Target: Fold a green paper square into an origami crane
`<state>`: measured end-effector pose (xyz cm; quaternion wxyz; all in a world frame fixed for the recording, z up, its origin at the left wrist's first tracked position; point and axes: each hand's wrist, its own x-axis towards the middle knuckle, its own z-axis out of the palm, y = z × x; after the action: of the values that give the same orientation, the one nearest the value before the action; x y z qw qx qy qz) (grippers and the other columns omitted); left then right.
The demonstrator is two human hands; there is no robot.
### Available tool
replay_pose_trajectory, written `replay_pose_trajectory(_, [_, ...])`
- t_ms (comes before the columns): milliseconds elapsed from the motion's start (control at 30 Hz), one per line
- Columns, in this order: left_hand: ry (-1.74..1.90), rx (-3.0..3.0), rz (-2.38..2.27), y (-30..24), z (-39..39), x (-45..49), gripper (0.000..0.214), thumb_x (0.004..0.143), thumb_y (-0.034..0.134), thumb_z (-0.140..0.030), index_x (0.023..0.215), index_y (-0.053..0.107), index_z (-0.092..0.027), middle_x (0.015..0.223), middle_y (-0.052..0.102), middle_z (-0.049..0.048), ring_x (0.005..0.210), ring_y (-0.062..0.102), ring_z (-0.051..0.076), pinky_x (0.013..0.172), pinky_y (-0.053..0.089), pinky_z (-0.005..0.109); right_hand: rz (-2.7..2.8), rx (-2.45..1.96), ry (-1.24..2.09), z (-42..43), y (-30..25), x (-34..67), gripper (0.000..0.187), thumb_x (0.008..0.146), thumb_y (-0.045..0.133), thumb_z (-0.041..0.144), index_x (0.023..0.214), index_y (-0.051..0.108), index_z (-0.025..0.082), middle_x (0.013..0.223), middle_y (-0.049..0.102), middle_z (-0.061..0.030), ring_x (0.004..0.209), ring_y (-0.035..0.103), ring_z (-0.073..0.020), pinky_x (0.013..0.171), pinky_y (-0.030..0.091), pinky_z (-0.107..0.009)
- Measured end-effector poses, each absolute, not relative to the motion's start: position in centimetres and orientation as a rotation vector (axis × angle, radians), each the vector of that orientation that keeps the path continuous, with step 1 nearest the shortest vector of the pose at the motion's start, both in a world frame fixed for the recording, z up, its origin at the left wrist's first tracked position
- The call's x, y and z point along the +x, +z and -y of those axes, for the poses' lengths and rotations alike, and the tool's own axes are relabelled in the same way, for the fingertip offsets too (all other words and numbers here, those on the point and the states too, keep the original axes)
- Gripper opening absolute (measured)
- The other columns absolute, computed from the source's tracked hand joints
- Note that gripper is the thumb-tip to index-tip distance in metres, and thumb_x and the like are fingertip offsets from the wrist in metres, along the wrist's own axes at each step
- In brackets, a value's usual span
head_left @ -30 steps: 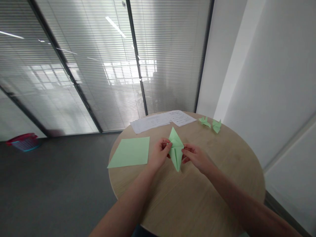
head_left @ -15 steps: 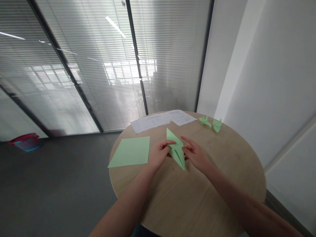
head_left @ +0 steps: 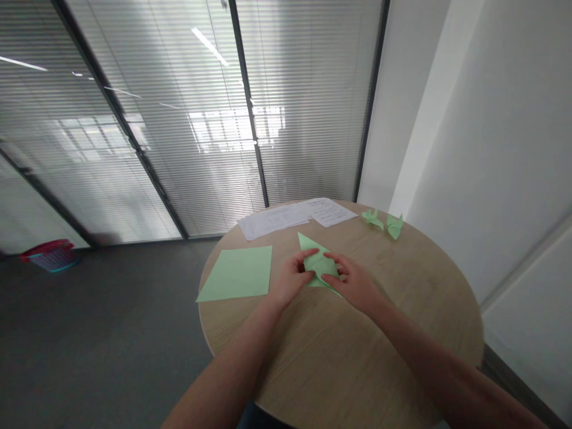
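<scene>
A partly folded green paper [head_left: 318, 257] lies on the round wooden table [head_left: 402, 310], its long point aimed away to the left. My left hand [head_left: 290, 280] grips its left side, thumb on top. My right hand [head_left: 351, 283] rests on its right side, fingers curled over the paper and covering the near tip. Both hands meet over the fold.
A flat green paper square [head_left: 236, 273] lies left of my hands. White printed sheets [head_left: 295, 216] sit at the table's far edge. Two small folded green paper figures [head_left: 383, 222] stand at the far right. A red and blue basket [head_left: 49, 255] is on the grey floor.
The folded paper has turned from upright in my fingers to lying flatter on the table, its point swinging left. My right hand has moved onto it.
</scene>
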<state>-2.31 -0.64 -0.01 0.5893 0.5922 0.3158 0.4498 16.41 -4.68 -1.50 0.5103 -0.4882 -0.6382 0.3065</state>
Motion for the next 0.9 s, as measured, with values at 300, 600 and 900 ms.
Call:
replay_pose_trajectory(300, [1.039, 1.427, -0.765, 0.0, 0.5, -2.3, 0.062, 0.065, 0.071, -0.013, 0.127, 0.071, -0.016, 0.093, 0.075, 0.0043, 0.074, 0.065, 0.016, 0.068, 0.048, 0.026, 1.514, -1.168, 0.78, 4.8, -1.1, 16.4, 0.036, 0.081, 0.069, 0.031, 0.116, 0.065, 0.027, 0.094, 0.071, -0.0036, 0.078, 0.067, -0.0203, 0.069, 0.053, -0.034])
replay_pose_trajectory(600, [1.028, 1.273, -0.685, 0.5, 0.7, -2.7, 0.068, 0.062, 0.079, -0.015, 0.129, 0.07, -0.016, 0.097, 0.076, 0.005, 0.076, 0.065, 0.015, 0.072, 0.047, 0.026, 1.375, -0.961, 1.141, 5.1, -0.2, 17.1, 0.042, 0.079, 0.074, 0.04, 0.116, 0.06, 0.026, 0.093, 0.067, -0.0007, 0.075, 0.066, -0.0168, 0.06, 0.051, -0.027])
replay_pose_trajectory(900, [1.002, 1.352, -0.699, 0.5, 0.6, -2.6, 0.071, 0.062, 0.076, -0.016, 0.132, 0.067, -0.014, 0.093, 0.074, 0.0039, 0.075, 0.062, 0.015, 0.071, 0.045, 0.027, 1.459, -0.977, 1.094, 4.8, -0.7, 17.4, 0.043, 0.08, 0.072, 0.037, 0.118, 0.055, 0.024, 0.095, 0.066, -0.0017, 0.079, 0.067, -0.0179, 0.065, 0.053, -0.03])
